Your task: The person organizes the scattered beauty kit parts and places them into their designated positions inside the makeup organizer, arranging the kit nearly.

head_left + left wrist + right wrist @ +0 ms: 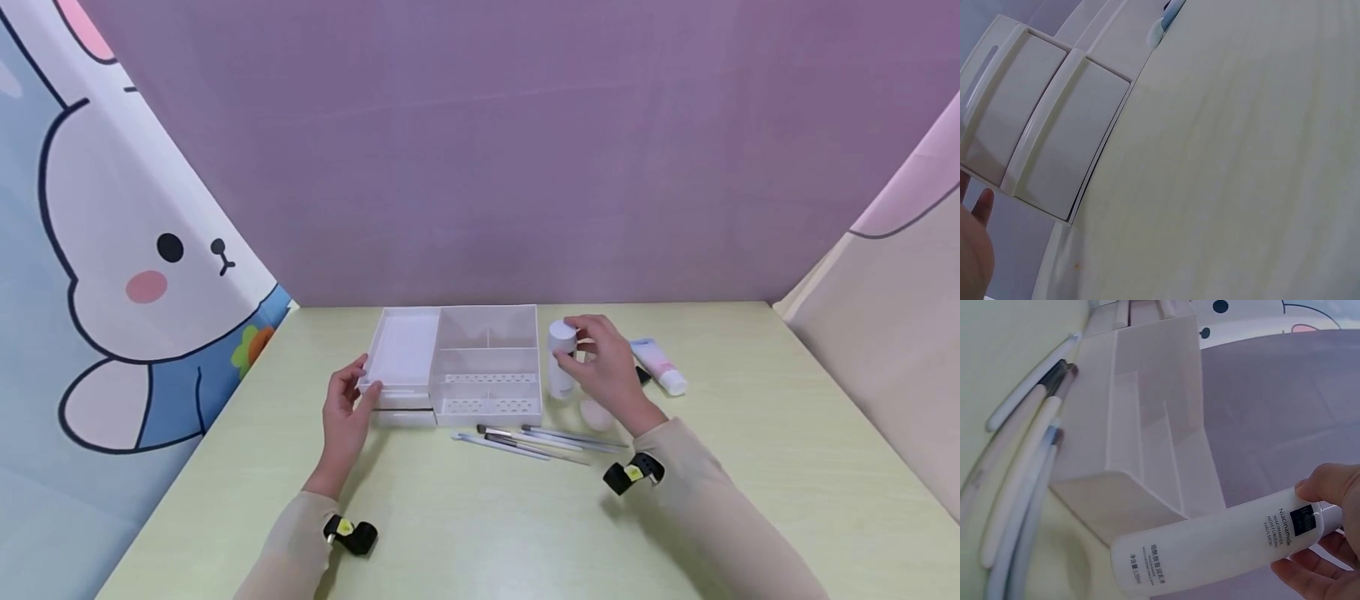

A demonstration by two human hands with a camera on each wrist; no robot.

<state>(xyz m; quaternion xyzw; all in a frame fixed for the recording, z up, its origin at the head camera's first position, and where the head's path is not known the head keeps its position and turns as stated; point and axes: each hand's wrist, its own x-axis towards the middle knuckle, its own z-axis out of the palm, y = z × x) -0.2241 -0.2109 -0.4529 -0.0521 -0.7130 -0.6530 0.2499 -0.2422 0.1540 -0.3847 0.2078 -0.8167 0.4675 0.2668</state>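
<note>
A white desktop organizer (pixel 487 361) with drawers and open compartments stands on the table. My left hand (pixel 347 417) rests against its left side near the front corner; in the left wrist view, fingertips (pixel 984 205) show beside the drawer fronts. My right hand (pixel 611 371) grips a white moisturizing emulsion bottle (pixel 1210 547) near its cap, thumb on one side and fingers on the other. In the head view the bottle (pixel 560 362) is upright, just right of the organizer. In the right wrist view its lower end appears off the table.
Several makeup brushes (pixel 532 442) lie in front of the organizer. A pale round item (pixel 596 414) sits below my right hand. Behind that hand lie a white-and-pink tube (pixel 660 367) and a partly hidden black item (pixel 642 375). A purple backdrop (pixel 525 167) rises at the table's back edge.
</note>
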